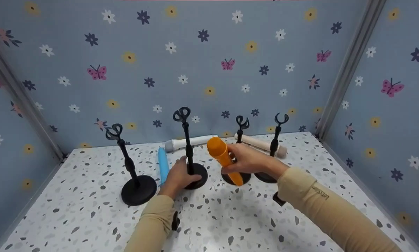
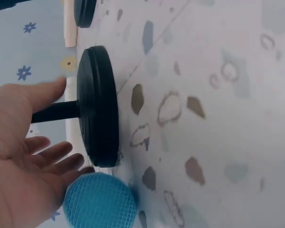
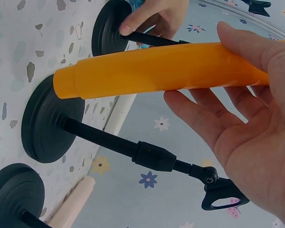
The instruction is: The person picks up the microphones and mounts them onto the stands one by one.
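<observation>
An orange toy microphone is held in my right hand, tilted with its round head up; thumb on one side, fingers on the other in the right wrist view. It hangs in front of a black microphone stand. My left hand is low beside another black stand. In the left wrist view, its loosely spread thumb and fingers straddle the pole just above the round base, without a visible grip. Next to those fingers lies a blue microphone, its meshed end toward the camera.
One more black stand is at the left, and another at the right behind my right wrist. A white microphone and a pale beige one lie along the flowered back wall. The tabletop is speckled white.
</observation>
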The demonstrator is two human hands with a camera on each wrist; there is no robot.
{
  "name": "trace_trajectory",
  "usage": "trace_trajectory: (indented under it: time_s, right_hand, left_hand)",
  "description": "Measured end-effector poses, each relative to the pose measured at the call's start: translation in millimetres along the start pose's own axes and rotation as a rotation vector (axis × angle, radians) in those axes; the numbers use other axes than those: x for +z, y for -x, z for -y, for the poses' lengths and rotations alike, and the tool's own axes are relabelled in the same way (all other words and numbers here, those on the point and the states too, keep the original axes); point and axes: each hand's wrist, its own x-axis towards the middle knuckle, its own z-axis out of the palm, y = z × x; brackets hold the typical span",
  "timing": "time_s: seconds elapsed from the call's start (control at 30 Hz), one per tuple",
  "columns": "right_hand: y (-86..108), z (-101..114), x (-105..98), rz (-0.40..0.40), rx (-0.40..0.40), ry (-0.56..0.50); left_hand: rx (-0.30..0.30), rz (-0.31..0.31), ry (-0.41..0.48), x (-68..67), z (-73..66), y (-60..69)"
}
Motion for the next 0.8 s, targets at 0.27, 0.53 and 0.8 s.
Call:
trace_trajectory:
  time_s: [0.27,0.53,0.8]
  right_hand:
    - [0.0,-3,1,-0.031,0.031,0.000]
    - [4.5,-5,2,-0.074,0.002,-0.049]
    - [13.5,2,4,-0.185,-0.046,-0.153]
  left_hand:
    - [-0.033,0.032,-0.058,6.2,-2.1,-4.1]
    - [-0.035,0.079,-0.087,4.0,-4.3,-4.9]
    - [0.044,0.155,-0.092,-0.2,-7.1,4.9]
